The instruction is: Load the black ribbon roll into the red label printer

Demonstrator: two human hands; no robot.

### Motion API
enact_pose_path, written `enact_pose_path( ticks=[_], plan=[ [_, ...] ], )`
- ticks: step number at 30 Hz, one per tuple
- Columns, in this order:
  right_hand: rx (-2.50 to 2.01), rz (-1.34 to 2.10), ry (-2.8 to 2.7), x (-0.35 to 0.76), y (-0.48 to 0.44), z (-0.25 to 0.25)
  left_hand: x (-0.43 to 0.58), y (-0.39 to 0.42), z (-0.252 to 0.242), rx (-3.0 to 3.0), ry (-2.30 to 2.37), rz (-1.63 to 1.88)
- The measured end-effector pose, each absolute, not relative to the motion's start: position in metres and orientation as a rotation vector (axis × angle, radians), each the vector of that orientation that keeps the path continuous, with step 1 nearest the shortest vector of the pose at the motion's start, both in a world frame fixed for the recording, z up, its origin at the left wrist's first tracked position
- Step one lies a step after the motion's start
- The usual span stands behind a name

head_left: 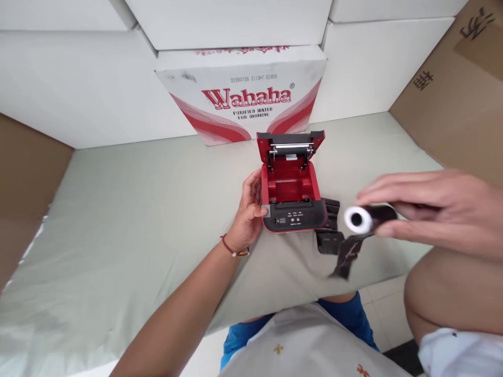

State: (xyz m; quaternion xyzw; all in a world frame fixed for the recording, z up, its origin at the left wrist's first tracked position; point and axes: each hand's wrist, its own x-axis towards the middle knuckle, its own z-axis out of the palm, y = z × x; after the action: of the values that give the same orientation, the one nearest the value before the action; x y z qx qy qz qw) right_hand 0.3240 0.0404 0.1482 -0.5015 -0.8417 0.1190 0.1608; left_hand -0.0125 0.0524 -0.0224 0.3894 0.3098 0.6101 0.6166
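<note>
One printer (294,215) open, one roll (366,220) outside it.
Lid (291,140) stands raised and the bay (288,189) shows no roll: opening is judged complete; the roll is not in, nor the lid down. Left hand (250,201) clasps the printer's left side, thumb on its front corner. Right hand (428,207), right of the printer and apart from it, pinches the roll between thumb and fingers, white end showing. Dark strip (348,256) hangs below the roll, blurred; attachment cannot be told. Black pieces (330,242) crowd the printer's front right corner. Cloth (145,209) runs wide to the printer's left; its front edge lies near. Box (251,99) stands close behind the lid, contact unclear; brown carton (456,104) well apart, right.
</note>
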Motion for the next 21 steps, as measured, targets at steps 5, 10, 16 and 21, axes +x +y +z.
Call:
enact_pose_path(
  ticks=[5,10,16,21],
  plan=[
    [-1.359,0.368,-2.497,0.236,0.083,0.134,-0.009,0.051,-0.021,0.909,0.732,1.419],
    [-1.428,0.404,-2.617,0.179,0.1,0.118,-0.005,0.039,-0.026,1.043,0.848,1.548],
    [-1.599,0.242,-2.689,0.167,0.102,0.109,-0.002,0.009,-0.012,1.787,1.245,1.798],
    [-1.623,0.256,-2.732,0.163,0.11,0.106,0.004,0.002,-0.002,2.344,1.312,1.775]
  ],
)
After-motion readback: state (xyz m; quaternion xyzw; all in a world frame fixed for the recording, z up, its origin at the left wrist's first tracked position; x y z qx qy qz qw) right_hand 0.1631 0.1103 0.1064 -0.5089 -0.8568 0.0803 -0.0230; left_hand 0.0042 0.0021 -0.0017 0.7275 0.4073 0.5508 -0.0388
